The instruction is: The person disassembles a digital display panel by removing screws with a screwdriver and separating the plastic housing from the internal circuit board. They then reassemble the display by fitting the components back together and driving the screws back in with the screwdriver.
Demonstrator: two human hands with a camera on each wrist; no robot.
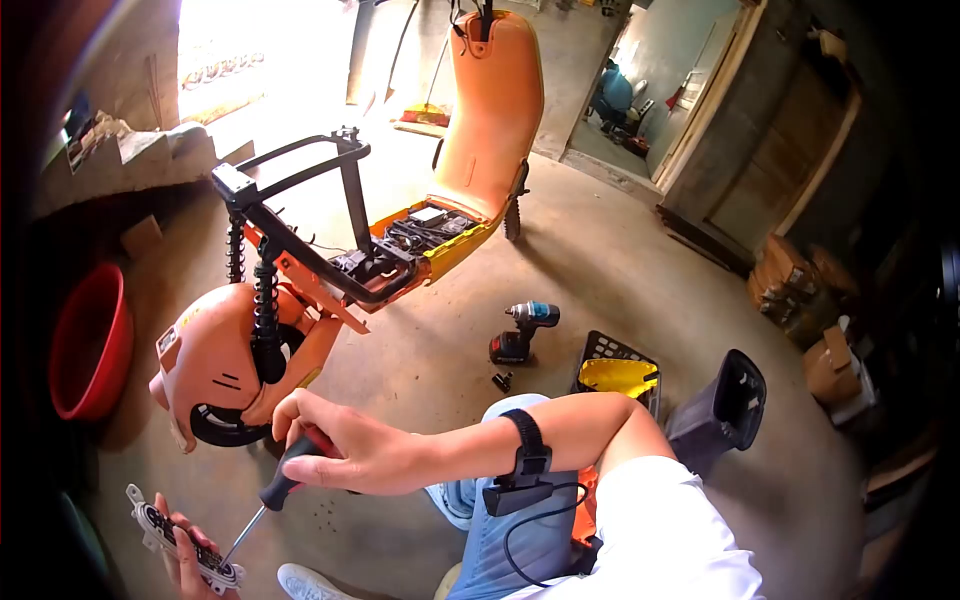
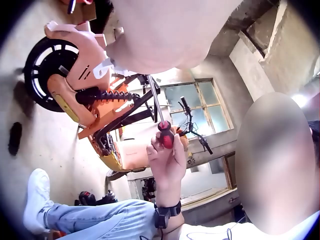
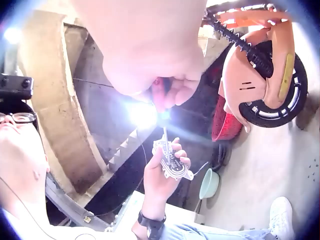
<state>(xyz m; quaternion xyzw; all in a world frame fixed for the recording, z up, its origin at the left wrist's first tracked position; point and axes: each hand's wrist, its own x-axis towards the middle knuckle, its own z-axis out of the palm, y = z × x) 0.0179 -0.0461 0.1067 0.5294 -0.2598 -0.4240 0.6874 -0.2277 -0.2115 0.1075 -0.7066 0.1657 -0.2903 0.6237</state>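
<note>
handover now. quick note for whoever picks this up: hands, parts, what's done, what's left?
Right hand: grips the red-and-black-handled screwdriver, tip set on the board.
Left hand: holds the small pale flat circuit board under that tip.
Orange scooter lies partly stripped just ahead. The black-and-teal cordless drill stands beside it, untouched.
Done: the board is loose and in hand.
Left: the screw work on the board. Whether the screw is going in or coming out cannot be told.
</note>
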